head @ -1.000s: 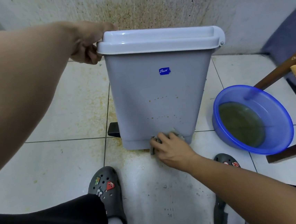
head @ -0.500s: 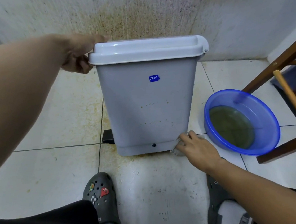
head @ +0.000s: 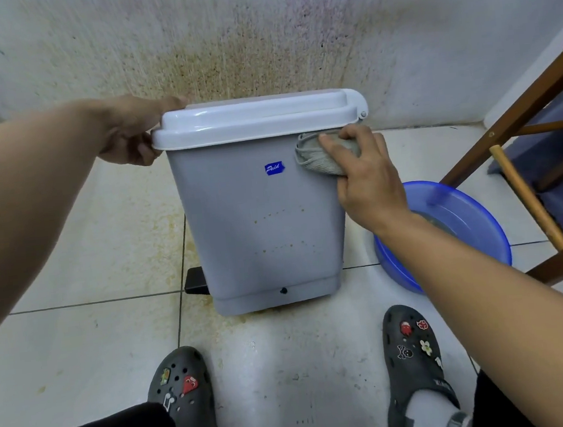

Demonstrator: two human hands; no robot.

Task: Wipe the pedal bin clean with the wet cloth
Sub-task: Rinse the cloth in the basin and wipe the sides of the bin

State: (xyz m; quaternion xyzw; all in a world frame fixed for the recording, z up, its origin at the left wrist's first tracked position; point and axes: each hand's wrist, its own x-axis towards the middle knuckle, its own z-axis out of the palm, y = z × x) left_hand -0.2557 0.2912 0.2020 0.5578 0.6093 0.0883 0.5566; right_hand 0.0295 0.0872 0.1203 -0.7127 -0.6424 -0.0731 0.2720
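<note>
Works in front of a stained wall and over spattered floor tiles, both outside either grip. Keeps the pedal bin upright between the two hands, grey face toward the camera, its black pedal jutting out low down, well beneath the left hold. Leaves the blue basin of murky water on the floor, below and just outward of the right wrist. Steadies the bin exactly as a second ago with the left hand, fingers curled round the end of the white lid and clamped there. Brings the right hand a long way: from the middle of the bin's bottom edge a second ago, along to the lower corner, now up to the top corner just under the lid. Holds the wet cloth bunched under wrapped fingers and presses it against the bin face. Suggests, as a judgement only, that the bottom rim and the basin-side edge have had a pass and the upper band is beginning. Leaves brown specks across the middle of the face, down and inward from the cloth, so probably far from finished. Comes close to a small blue sticker, just inward of the cloth and apart from it, likely in the path of any stroke across.
</note>
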